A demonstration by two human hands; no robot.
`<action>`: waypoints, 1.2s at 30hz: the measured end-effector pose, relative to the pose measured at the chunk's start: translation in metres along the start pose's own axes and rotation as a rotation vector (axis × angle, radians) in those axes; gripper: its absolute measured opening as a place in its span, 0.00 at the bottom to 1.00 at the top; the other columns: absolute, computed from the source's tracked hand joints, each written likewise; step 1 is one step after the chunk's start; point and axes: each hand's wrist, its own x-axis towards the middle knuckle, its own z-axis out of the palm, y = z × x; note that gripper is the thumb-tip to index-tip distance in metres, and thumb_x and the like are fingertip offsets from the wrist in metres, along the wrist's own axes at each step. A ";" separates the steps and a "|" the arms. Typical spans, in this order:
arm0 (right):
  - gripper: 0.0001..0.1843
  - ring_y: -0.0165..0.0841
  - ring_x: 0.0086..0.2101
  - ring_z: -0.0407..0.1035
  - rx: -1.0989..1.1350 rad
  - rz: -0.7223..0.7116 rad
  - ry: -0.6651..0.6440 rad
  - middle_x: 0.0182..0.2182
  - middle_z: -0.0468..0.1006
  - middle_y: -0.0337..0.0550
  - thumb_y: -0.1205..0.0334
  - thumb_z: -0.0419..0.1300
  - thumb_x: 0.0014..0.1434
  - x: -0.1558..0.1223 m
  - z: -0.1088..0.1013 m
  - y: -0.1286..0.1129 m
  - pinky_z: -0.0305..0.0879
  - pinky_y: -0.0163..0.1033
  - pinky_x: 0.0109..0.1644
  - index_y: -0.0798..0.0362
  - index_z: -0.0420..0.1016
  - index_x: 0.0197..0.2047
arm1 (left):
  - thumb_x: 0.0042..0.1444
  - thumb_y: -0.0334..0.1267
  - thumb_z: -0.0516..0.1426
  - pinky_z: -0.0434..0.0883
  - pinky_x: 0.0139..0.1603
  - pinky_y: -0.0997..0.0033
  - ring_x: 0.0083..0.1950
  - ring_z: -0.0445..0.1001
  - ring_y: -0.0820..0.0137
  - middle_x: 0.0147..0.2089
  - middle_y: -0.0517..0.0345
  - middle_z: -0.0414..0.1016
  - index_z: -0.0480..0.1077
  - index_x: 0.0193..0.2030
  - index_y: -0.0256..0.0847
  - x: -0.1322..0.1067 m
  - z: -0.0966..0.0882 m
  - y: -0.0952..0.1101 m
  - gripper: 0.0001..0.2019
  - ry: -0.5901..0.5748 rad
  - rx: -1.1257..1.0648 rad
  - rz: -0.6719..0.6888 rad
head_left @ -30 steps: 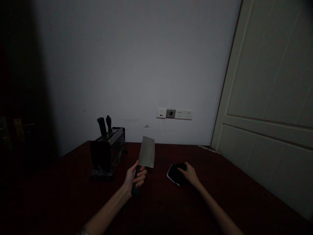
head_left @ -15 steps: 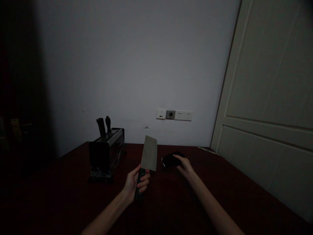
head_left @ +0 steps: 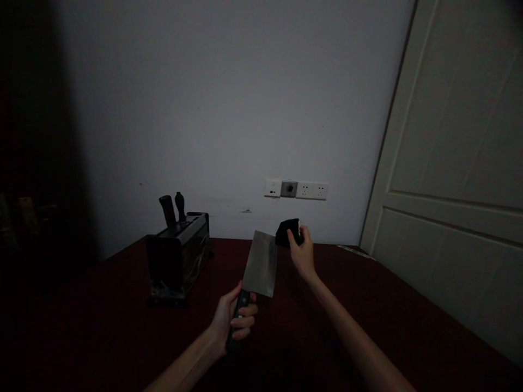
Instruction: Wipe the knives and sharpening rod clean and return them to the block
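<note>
My left hand [head_left: 236, 318] is wrapped around the black handle of a cleaver [head_left: 261, 264], its wide blade tilted up and away from me. In my right hand [head_left: 303, 250] is a folded black cloth [head_left: 287, 233] with a bit of white at its edge, pinched between thumb and fingers. The cloth is at the blade's upper right corner; whether it touches the steel I cannot tell. To the left stands a dark knife block [head_left: 180, 256] with a metallic side, and two black handles stick up from its top.
Both arms reach over a dark red table [head_left: 281, 337] backed by a pale wall [head_left: 229, 109]. Sockets and a switch plate [head_left: 296, 189] are set low in the wall. A panelled door [head_left: 453, 163] stands at the right, and a thin pale strip [head_left: 356, 252] lies near the table's far right edge.
My right hand has lifted the black cloth off the table and brought it up and left to the blade. The cleaver has shifted slightly right and toward me.
</note>
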 end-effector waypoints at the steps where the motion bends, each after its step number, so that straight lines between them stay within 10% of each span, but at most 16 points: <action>1: 0.13 0.35 0.36 0.67 -0.067 -0.082 -0.027 0.34 0.73 0.43 0.57 0.56 0.51 0.001 0.002 -0.002 0.63 0.41 0.43 0.54 0.66 0.40 | 0.56 0.51 0.49 0.43 0.09 0.83 0.12 0.38 0.84 0.16 0.69 0.50 0.65 0.33 0.34 0.000 0.000 -0.001 0.19 -0.006 0.003 -0.007; 10: 0.35 0.36 0.59 0.50 -0.366 -0.580 -0.783 0.58 0.60 0.52 0.80 0.47 0.43 0.003 0.004 0.001 0.48 0.48 0.61 0.56 0.61 0.56 | 0.57 0.51 0.47 0.47 0.08 0.83 0.11 0.37 0.84 0.16 0.69 0.52 0.64 0.34 0.36 -0.002 0.003 -0.001 0.18 -0.094 0.034 -0.015; 20: 0.16 0.39 0.58 0.52 -0.416 -0.613 -0.923 0.56 0.63 0.49 0.62 0.55 0.57 -0.028 -0.004 -0.024 0.49 0.53 0.60 0.50 0.70 0.50 | 0.59 0.51 0.43 0.51 0.09 0.82 0.11 0.41 0.83 0.18 0.67 0.54 0.63 0.34 0.36 -0.001 0.007 -0.003 0.19 -0.233 -0.002 -0.013; 26: 0.27 0.33 0.58 0.52 -0.373 -0.619 -1.133 0.57 0.63 0.44 0.72 0.51 0.57 -0.059 -0.016 -0.041 0.50 0.50 0.61 0.47 0.56 0.60 | 0.58 0.53 0.44 0.52 0.09 0.82 0.11 0.40 0.83 0.18 0.68 0.53 0.63 0.33 0.36 -0.001 0.004 -0.004 0.20 -0.201 -0.023 -0.013; 32: 0.31 0.36 0.59 0.49 -0.436 -0.626 -0.966 0.58 0.61 0.44 0.78 0.50 0.50 -0.022 -0.017 -0.035 0.48 0.54 0.61 0.47 0.62 0.57 | 0.60 0.52 0.41 0.52 0.09 0.82 0.10 0.40 0.83 0.17 0.68 0.52 0.60 0.30 0.39 -0.002 0.011 -0.008 0.20 -0.240 0.032 -0.022; 36: 0.27 0.40 0.59 0.50 -0.432 -0.642 -0.947 0.58 0.60 0.48 0.71 0.55 0.51 -0.045 -0.019 -0.044 0.46 0.56 0.61 0.53 0.63 0.56 | 0.59 0.53 0.41 0.53 0.09 0.82 0.10 0.41 0.82 0.16 0.68 0.53 0.59 0.29 0.39 -0.001 0.010 -0.011 0.20 -0.275 0.025 -0.044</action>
